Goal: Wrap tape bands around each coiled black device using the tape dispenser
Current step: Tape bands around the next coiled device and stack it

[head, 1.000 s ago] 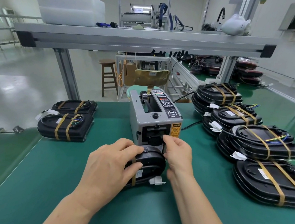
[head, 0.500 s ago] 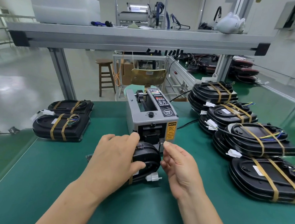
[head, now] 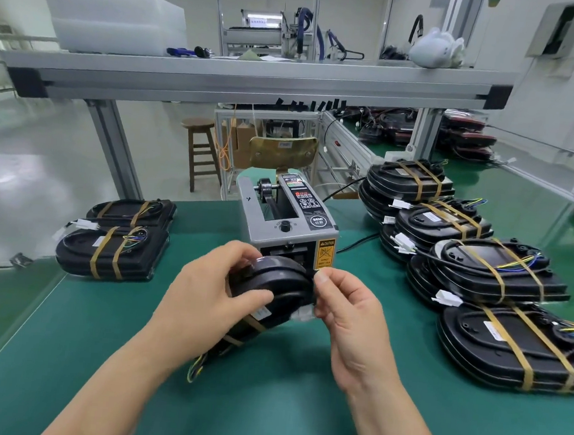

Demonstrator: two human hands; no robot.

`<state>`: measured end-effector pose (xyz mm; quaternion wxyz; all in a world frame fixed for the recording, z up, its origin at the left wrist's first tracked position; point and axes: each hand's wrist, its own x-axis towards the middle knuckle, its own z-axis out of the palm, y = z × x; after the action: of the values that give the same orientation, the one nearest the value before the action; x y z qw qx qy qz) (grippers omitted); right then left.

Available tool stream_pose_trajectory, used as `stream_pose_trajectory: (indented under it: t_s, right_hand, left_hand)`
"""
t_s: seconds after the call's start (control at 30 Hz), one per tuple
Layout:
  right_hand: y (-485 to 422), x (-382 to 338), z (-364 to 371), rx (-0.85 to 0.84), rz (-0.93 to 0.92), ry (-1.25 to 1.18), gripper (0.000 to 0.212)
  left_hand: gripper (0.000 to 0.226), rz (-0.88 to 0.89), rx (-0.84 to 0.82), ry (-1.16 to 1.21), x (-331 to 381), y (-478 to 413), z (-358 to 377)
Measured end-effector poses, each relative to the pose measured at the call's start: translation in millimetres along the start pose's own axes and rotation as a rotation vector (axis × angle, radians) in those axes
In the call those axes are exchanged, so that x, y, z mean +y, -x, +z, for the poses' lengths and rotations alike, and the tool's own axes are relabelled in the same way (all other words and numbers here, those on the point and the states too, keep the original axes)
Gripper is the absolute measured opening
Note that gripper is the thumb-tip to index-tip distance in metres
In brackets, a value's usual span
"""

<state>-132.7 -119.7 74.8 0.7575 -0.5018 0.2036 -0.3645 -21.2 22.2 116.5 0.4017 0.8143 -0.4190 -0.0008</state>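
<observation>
Tilted black device [head: 284, 282] bears one tape band [head: 255, 323].

Bench mat [head: 264, 404] is smooth matt green rubber-looking stuff. Tape dispenser [head: 261, 222] at its far edge: grey painted metal by the look, glossy stickers. Black device [head: 273, 285] is smooth plastic, slight sheen; tape bands [head: 495, 278] tan, faintly shiny. Stool [head: 200, 148] behind is wood.

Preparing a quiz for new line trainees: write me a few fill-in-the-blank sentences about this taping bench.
The left hand grips a black device above the ____ bench mat.
The yellow label on the tape dispenser reads ____.
Each banded device left of the dispenser carries ____ tape bands.
The bigger pile of banded devices lies on the dispenser's ____ side.
Missing words: green; CAUTION; two; right.
</observation>
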Motion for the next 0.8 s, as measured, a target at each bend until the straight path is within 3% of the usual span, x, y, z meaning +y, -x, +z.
stream_pose_trajectory:
  t_s: [0.17, 0.37, 0.53, 0.8]
  right_hand:
    - [0, -16, 2, -0.004, -0.219, 0.059, 0.010]
    - [0, -28, 6, -0.009, -0.324, 0.115, 0.013]
    - [-3, -32, 11, -0.033, -0.420, 0.245, 0.020]
    - [-10, -28, 21, -0.182, -0.418, 0.351, 0.014]
  left_hand:
    - [0.030, 0.045, -0.049, 0.204, 2, -2, -3]
    - [0.033, 0.071, 0.036, 0.464, -5, 7, 15]
    - [0.053, 0.124, 0.043, 0.640, -10, 19, 28]
    - [0.043, 0.091, 0.119, 0.524, -16, 27, 22]
